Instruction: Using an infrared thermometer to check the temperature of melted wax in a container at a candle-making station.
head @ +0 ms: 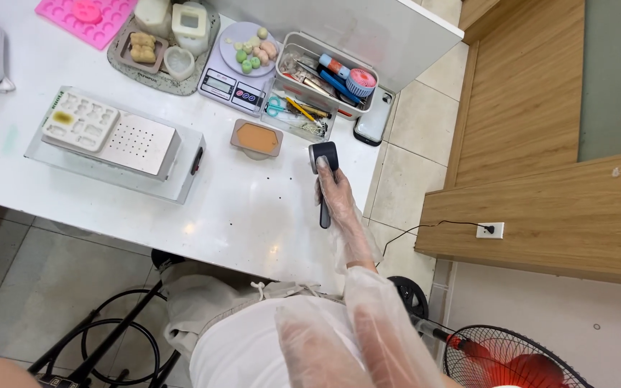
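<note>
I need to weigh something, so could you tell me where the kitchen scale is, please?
In the head view, the kitchen scale sits at the table's far edge, between the oval tray on its left and the clear tool bin on its right.

white table (253, 215) | on it: metal machine (120, 144), scale (235, 82), clear organiser (318, 86), pink mould (84, 18)

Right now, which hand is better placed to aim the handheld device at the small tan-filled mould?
The right hand. It already grips the dark handheld device, whose head lies just right of the tan-filled mould on the white table. The left hand is low near the body, holding nothing.
</note>
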